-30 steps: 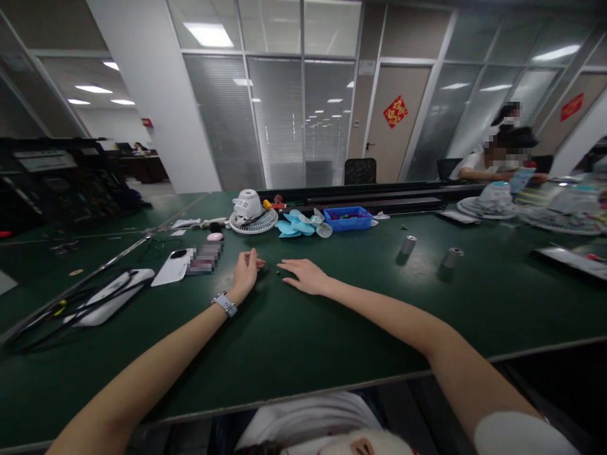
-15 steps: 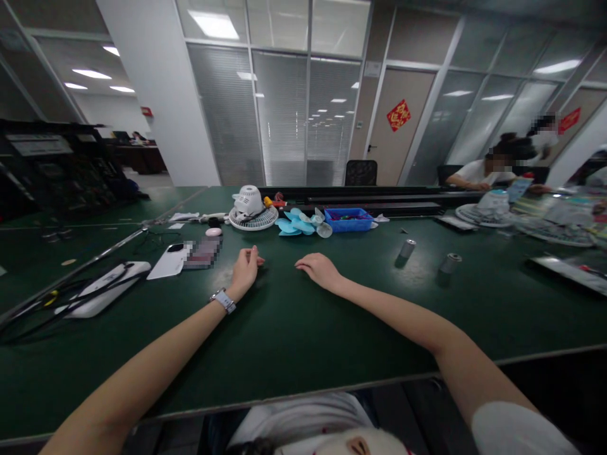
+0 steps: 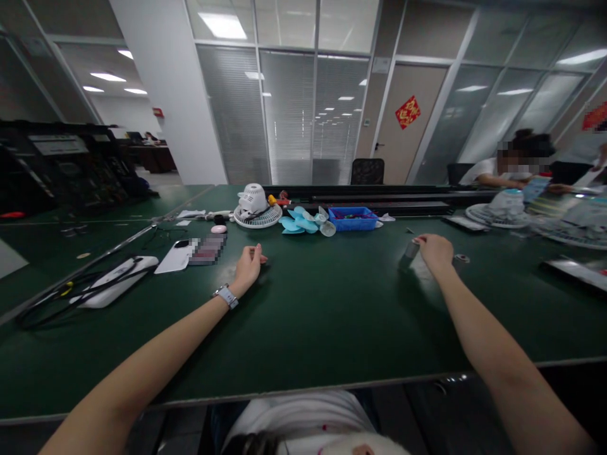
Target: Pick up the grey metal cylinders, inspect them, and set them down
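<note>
My left hand rests on the green table with its fingers curled in and the thumb against them; nothing shows inside. A watch sits on that wrist. My right hand is stretched far to the right, palm down, over two small grey metal cylinders. Its fingertips are at the left cylinder, and the right cylinder peeks out behind the hand. The fingers are bent away from me, so the grip is hidden.
A white fan body on a grille, light blue fan blades and a blue parts tray lie at the back. A white phone and a white device with black cables lie left. Other people work at the far right.
My right hand has left the spot beside my left hand and swept right across the table to the grey cylinders. My left hand has stayed put. My view has turned slightly.
</note>
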`<action>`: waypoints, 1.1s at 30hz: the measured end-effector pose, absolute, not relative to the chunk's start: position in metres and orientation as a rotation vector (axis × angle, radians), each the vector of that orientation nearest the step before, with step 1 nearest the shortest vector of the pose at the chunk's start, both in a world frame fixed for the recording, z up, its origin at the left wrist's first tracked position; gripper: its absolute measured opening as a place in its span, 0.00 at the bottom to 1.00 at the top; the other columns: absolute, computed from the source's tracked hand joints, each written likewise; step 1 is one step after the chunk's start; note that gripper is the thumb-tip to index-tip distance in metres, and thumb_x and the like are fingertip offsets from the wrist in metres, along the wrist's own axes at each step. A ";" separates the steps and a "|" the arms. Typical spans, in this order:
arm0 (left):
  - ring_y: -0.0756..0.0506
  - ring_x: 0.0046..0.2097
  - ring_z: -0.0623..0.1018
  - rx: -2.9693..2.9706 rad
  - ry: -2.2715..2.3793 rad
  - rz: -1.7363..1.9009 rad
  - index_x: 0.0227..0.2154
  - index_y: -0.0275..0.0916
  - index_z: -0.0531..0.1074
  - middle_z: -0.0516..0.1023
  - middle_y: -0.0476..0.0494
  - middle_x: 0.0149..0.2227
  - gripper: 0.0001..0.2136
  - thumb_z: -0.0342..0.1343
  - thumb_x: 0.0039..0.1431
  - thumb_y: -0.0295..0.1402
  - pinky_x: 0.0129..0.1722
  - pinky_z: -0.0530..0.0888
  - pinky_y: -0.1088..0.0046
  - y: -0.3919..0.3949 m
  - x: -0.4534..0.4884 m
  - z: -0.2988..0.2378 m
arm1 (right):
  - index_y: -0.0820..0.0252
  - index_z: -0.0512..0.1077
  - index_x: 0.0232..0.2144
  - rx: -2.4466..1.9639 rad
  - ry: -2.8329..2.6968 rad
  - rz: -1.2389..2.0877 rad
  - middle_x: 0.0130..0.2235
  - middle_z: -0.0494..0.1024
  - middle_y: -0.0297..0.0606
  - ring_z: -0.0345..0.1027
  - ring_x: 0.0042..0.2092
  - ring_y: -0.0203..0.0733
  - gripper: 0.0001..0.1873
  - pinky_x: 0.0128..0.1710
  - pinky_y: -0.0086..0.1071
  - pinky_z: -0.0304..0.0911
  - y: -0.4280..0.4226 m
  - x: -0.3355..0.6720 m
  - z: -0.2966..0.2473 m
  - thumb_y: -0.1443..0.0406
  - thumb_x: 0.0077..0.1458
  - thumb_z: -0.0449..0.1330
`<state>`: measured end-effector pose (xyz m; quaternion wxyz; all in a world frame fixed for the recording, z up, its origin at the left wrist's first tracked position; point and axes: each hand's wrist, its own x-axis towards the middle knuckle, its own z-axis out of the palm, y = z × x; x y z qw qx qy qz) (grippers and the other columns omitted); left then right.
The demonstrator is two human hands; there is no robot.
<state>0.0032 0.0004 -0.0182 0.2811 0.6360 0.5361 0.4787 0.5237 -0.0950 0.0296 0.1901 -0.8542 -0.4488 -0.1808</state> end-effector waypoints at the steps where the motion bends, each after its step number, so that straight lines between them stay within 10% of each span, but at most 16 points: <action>1: 0.42 0.37 0.81 1.706 1.432 1.279 0.38 0.41 0.64 0.81 0.39 0.34 0.22 0.42 0.61 0.57 0.40 0.74 0.65 0.000 0.003 -0.018 | 0.62 0.80 0.44 -2.404 -1.260 -0.491 0.41 0.80 0.52 0.73 0.43 0.53 0.15 0.40 0.38 0.62 -0.094 0.524 0.029 0.62 0.62 0.55; 33: 0.40 0.37 0.81 1.731 1.434 1.273 0.37 0.41 0.64 0.82 0.41 0.32 0.24 0.42 0.59 0.59 0.41 0.73 0.62 0.002 0.002 -0.020 | 0.60 0.69 0.50 -2.391 -1.247 -0.447 0.44 0.77 0.51 0.74 0.44 0.54 0.22 0.39 0.41 0.65 -0.092 0.524 0.005 0.52 0.63 0.50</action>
